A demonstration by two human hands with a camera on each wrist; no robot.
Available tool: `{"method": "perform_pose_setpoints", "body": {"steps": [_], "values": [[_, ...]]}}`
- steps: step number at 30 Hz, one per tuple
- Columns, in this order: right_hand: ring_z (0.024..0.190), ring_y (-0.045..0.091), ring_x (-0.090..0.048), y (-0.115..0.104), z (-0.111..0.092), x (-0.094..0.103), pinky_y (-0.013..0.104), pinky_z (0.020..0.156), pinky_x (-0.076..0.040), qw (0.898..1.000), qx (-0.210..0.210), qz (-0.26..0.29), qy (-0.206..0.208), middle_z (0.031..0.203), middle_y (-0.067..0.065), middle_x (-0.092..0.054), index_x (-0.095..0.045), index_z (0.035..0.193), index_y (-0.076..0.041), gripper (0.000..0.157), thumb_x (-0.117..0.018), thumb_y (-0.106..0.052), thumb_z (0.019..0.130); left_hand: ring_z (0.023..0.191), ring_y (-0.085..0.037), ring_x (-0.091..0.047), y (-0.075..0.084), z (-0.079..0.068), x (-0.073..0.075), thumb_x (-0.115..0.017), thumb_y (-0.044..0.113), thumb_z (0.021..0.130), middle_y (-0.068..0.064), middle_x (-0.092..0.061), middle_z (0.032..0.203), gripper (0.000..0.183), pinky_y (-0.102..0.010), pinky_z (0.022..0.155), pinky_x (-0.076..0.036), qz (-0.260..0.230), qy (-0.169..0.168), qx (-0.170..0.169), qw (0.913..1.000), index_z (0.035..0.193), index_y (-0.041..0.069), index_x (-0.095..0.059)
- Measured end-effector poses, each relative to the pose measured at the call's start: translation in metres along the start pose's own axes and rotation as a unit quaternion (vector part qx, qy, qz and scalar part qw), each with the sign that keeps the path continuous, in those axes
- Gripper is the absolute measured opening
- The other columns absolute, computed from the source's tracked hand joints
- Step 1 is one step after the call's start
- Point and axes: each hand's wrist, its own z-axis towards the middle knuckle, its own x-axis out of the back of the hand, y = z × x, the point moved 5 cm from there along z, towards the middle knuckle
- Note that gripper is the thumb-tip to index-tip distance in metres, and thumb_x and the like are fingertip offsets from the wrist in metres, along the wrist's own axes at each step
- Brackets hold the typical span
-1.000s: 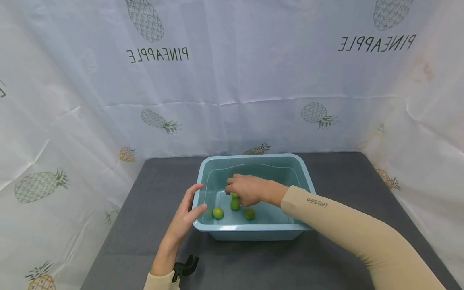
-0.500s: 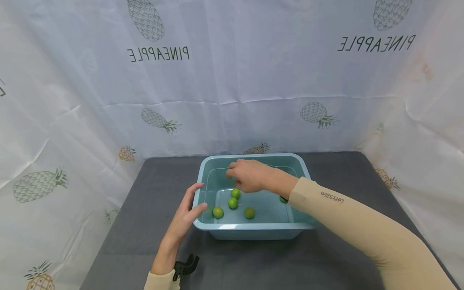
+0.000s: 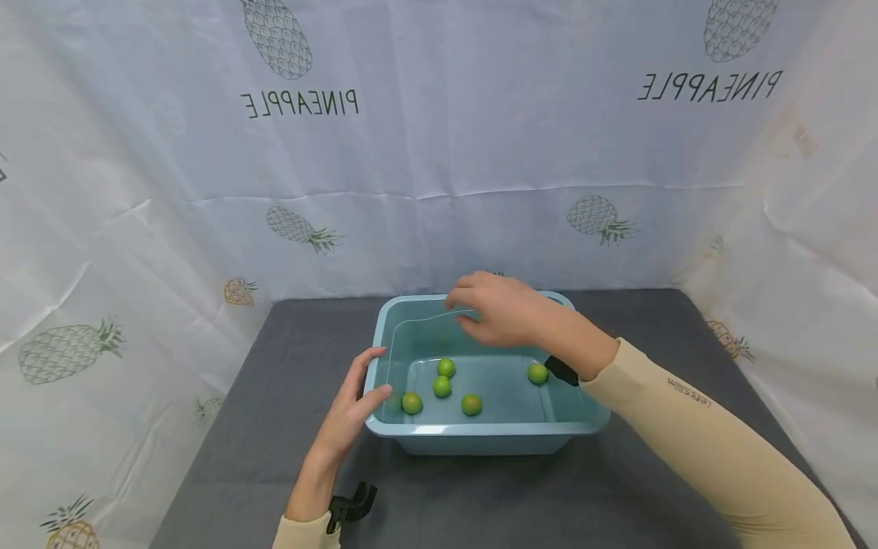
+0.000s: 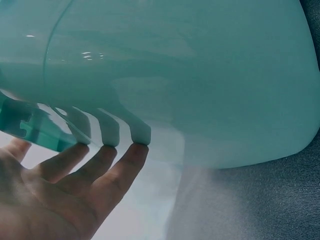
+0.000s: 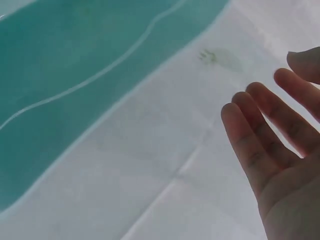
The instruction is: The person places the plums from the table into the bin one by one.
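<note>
In the head view, a light blue plastic basin [image 3: 480, 429] stands on the dark table cloth. Several small round green fruits, lime-like, lie on its floor: one fruit [image 3: 411, 402] near the left wall, another fruit [image 3: 471, 404] nearer the front, and a third fruit [image 3: 538, 373] to the right. My left hand [image 3: 350, 412] rests at the basin's left side. Its fairly straight fingertips [image 4: 140, 146] touch the outer wall in the left wrist view. Above the back rim hovers my right hand [image 3: 507, 309], fingers loosely extended, holding nothing. The right wrist view shows this hand [image 5: 285, 145] apart from the basin wall.
Dark grey cloth [image 3: 274, 412] covers the table around the basin. White fabric [image 3: 439, 152] printed with pineapples hangs behind and along both sides. Black straps sit at both wrists, the left strap [image 3: 353, 505] low in the head view.
My right hand has risen from among the fruits and moved back and right, its fingers loosening. The fruit on the right is now uncovered. My left hand has stayed in place.
</note>
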Motion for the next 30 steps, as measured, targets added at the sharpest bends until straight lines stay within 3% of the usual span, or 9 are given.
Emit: {"method": "perform_pose_setpoints", "body": {"steps": [7, 15, 23, 30], "values": [[0.102, 0.022, -0.063, 0.006, -0.026, 0.024, 0.039, 0.082, -0.052, 0.998, -0.008, 0.019, 0.055, 0.114, 0.003, -0.067, -0.071, 0.115, -0.010, 0.021, -0.070, -0.012, 0.095, 0.142, -0.041, -0.032, 0.001, -0.001, 0.000, -0.059, 0.020, 0.101, -0.016, -0.021, 0.164, 0.057, -0.059, 0.102, -0.036, 0.003, 0.000, -0.008, 1.0000, 0.152, 0.019, -0.035], [0.105, 0.023, -0.063, 0.022, -0.066, 0.037, 0.044, 0.084, -0.052, 0.992, -0.048, 0.034, 0.115, 0.113, 0.003, -0.067, -0.072, 0.114, -0.010, 0.019, -0.071, -0.013, 0.095, 0.143, -0.041, -0.031, 0.001, -0.001, -0.001, -0.058, 0.020, 0.101, -0.016, -0.021, 0.164, 0.056, -0.059, 0.102, -0.035, 0.005, 0.000, -0.010, 0.9999, 0.152, 0.019, -0.035], [0.102, 0.026, -0.064, 0.034, -0.106, 0.041, 0.048, 0.083, -0.051, 0.970, -0.058, 0.031, 0.233, 0.110, 0.007, -0.069, -0.072, 0.110, -0.007, 0.022, -0.074, -0.001, 0.089, 0.148, -0.040, -0.025, 0.002, -0.001, -0.001, -0.058, 0.020, 0.102, -0.015, -0.017, 0.166, 0.056, -0.064, 0.106, -0.029, 0.004, 0.002, -0.009, 0.9999, 0.153, 0.020, -0.034], [0.109, 0.035, -0.062, 0.044, -0.138, 0.029, 0.057, 0.087, -0.049, 0.953, -0.135, 0.005, 0.271, 0.114, 0.013, -0.068, -0.072, 0.112, -0.005, 0.024, -0.073, -0.002, 0.088, 0.146, -0.041, -0.028, 0.004, -0.003, -0.002, -0.057, 0.016, 0.102, -0.017, -0.021, 0.165, 0.056, -0.063, 0.106, -0.030, 0.008, 0.008, -0.019, 0.9998, 0.153, 0.018, -0.035]]}}
